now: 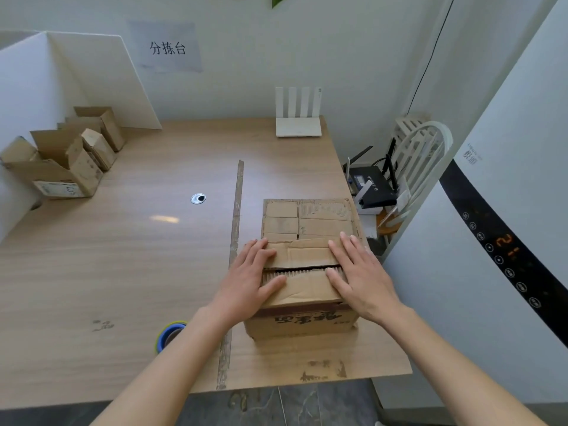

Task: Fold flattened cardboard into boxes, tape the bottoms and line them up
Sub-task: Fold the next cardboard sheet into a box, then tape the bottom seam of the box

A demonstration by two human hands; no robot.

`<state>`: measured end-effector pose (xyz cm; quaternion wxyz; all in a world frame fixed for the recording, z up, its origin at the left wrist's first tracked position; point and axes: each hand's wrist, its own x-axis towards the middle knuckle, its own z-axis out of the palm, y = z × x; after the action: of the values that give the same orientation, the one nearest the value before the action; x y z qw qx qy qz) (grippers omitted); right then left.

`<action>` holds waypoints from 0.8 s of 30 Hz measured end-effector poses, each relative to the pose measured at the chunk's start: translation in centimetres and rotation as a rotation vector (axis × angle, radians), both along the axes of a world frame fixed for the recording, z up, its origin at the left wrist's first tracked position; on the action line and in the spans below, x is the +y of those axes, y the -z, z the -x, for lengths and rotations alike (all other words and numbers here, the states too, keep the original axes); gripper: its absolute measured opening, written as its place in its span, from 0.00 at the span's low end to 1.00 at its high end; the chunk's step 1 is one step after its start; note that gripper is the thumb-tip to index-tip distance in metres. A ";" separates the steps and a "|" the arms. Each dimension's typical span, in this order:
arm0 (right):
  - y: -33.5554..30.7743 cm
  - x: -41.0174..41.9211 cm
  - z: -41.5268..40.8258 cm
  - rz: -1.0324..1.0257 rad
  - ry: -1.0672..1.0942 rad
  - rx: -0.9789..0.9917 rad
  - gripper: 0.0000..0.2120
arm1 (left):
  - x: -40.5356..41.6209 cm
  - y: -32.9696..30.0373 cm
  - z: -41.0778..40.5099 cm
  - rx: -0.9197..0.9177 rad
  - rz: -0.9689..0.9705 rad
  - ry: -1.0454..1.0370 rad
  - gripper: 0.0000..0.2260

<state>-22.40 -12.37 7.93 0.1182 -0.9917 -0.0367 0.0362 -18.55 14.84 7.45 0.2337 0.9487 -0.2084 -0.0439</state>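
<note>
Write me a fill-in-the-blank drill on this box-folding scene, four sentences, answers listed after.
1. Both hands, left hand and right hand, press flat on the ____ of the cardboard box.
2. The roll of tape lies on the table beside the person's ____ forearm.
3. The finished boxes stand at the table's far ____ side.
4. The seam between the flaps carries no ____ yet.

Answers: flaps; left; left; tape

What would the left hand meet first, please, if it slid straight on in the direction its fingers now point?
The left hand points up and right across the box; its fingers would probably first meet the far flap, then perhaps the right hand.
</note>
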 end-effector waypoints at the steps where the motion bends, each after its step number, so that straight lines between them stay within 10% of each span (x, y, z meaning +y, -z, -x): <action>1: -0.2 0.3 0.1 -0.020 0.015 0.011 0.31 | -0.1 -0.2 0.1 -0.004 -0.010 -0.002 0.29; 8: -0.5 0.5 0.9 -0.079 0.048 -0.023 0.30 | 7.2 1.3 2.7 -0.216 0.219 -0.409 0.23; 19: 0.8 0.3 1.1 -0.070 0.036 -0.055 0.29 | 13.6 14.1 8.0 0.125 -0.437 -0.419 0.39; 24: 1.2 0.3 1.0 0.019 0.032 -0.082 0.31 | 13.3 13.3 7.2 0.183 -0.188 -0.535 0.26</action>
<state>-23.40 -12.06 6.78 0.1077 -0.9939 -0.0251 -0.0060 -25.74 28.13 -5.86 0.1657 0.9796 0.0758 -0.0853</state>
